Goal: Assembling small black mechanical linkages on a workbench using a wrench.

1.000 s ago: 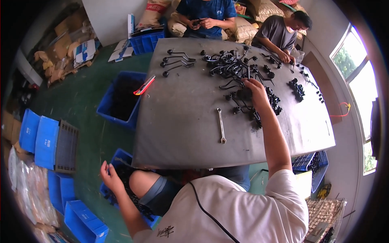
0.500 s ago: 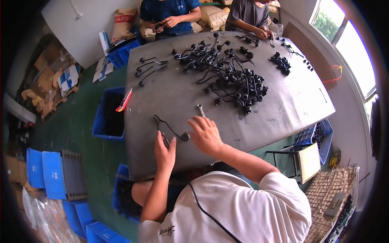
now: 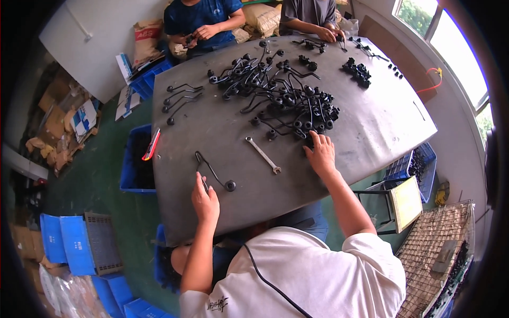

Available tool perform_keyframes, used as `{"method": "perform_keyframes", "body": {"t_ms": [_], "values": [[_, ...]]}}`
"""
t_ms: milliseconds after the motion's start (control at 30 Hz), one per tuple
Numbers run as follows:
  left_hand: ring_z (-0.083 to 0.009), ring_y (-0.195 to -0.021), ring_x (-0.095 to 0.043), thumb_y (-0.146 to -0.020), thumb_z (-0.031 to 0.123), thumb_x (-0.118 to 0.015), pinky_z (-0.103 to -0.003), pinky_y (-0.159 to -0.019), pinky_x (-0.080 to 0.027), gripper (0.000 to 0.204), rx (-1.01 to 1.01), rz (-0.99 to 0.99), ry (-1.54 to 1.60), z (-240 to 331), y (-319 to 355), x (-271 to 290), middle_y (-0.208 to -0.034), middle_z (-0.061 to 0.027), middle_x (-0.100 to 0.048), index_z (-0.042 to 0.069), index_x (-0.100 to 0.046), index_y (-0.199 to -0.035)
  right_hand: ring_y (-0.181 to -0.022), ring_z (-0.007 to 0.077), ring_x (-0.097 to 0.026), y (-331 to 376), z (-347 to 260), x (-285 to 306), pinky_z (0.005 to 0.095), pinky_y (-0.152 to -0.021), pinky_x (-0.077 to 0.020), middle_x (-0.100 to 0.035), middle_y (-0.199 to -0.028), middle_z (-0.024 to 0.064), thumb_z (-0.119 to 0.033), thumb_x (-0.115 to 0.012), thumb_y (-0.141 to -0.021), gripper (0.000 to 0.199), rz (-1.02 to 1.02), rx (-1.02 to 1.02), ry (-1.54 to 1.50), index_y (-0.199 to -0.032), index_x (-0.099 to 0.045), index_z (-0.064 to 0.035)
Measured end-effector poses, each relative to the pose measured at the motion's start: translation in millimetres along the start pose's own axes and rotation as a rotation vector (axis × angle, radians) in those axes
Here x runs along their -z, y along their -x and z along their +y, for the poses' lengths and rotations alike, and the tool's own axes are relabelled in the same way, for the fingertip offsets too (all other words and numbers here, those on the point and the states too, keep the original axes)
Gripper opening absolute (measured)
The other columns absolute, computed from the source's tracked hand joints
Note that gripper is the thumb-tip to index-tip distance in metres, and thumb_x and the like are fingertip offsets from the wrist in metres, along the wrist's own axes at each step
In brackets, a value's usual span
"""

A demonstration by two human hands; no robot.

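Observation:
My left hand [image 3: 205, 204] is closed on one end of a bent black rod [image 3: 212, 168] near the table's front left; a round black bushing [image 3: 229, 185] sits at its other end. My right hand [image 3: 322, 156] reaches to the near edge of a large pile of similar black rods [image 3: 297, 103]. Its fingers are stretched out and touch the dark parts there; whether they grip any is hidden. Between my hands, a metal combination wrench [image 3: 262, 155] lies on the grey table [image 3: 238, 209].
Three black rods [image 3: 183, 100] lie apart at the left, near a red utility knife [image 3: 151, 144] on the table edge. Small black parts [image 3: 356, 73] are heaped at the far right. Two people work across the table. Blue crates [image 3: 139, 177] and a stool [image 3: 404, 204] stand around it.
My right hand has moved right and away from me, from above the wrench to the pile, uncovering the wrench. My left hand still holds the rod. The whole view has shifted slightly.

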State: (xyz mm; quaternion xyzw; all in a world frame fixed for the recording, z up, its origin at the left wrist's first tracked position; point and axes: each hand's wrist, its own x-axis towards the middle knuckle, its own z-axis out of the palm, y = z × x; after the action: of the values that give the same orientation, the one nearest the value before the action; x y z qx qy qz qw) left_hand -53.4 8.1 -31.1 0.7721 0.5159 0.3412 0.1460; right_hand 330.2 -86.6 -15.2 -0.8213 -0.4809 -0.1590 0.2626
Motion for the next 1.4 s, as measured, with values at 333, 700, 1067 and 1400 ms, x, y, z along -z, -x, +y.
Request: {"method": "perform_keyframes", "body": {"t_ms": [333,700,1067,1400], "values": [[-0.0349,-0.122,-0.06,-0.088,-0.003,-0.057,-0.043,-0.104,-0.045,0.066,0.08,-0.021,0.112,-10,4,15,-0.131,-0.018,-0.063,0.005,-0.039,-0.151,-0.068,0.0128,-0.062,7,18,28,0.027,-0.061,-0.046,-0.069,-0.088,0.0066,-0.027,-0.054,-0.103,0.024,-0.263,-0.665,-1.349,-0.108,-0.06,-0.0038],[-0.0385,-0.119,-0.058,-0.089,-0.001,-0.06,-0.045,-0.104,-0.045,0.061,0.212,0.047,-0.059,-35,-9,42,-0.125,-0.0201,-0.063,0.006,-0.044,-0.148,-0.068,0.0173,-0.063,36,-153,17,0.0315,-0.061,-0.0477,-0.07,-0.087,0.009,-0.032,-0.046,-0.108,0.03,-0.987,-0.297,-1.162,-0.108,-0.058,-0.005],[-0.0367,-0.122,-0.054,-0.084,0.008,-0.069,-0.047,-0.104,-0.044,0.055,-0.365,0.105,0.014,54,21,29,-0.133,-0.018,-0.055,0.002,-0.053,-0.137,-0.088,0.0353,-0.064,13,-111,-28,0.0476,-0.075,-0.0524,-0.061,-0.094,0.0127,-0.021,-0.061,-0.095,0.015,-0.215,0.335,-0.295,-0.093,-0.063,-0.0066],[-0.037,-0.107,-0.06,-0.081,0.005,-0.066,-0.047,-0.094,-0.049,0.058,-0.365,-0.147,-0.056,62,-10,-35,-0.116,-0.0167,-0.062,0.005,-0.053,-0.137,-0.086,0.0323,-0.062,45,-131,-28,0.0436,-0.076,-0.0493,-0.061,-0.085,0.0111,-0.027,-0.062,-0.095,0.02,-0.308,0.512,-0.431,-0.088,-0.061,-0.0077]]}}
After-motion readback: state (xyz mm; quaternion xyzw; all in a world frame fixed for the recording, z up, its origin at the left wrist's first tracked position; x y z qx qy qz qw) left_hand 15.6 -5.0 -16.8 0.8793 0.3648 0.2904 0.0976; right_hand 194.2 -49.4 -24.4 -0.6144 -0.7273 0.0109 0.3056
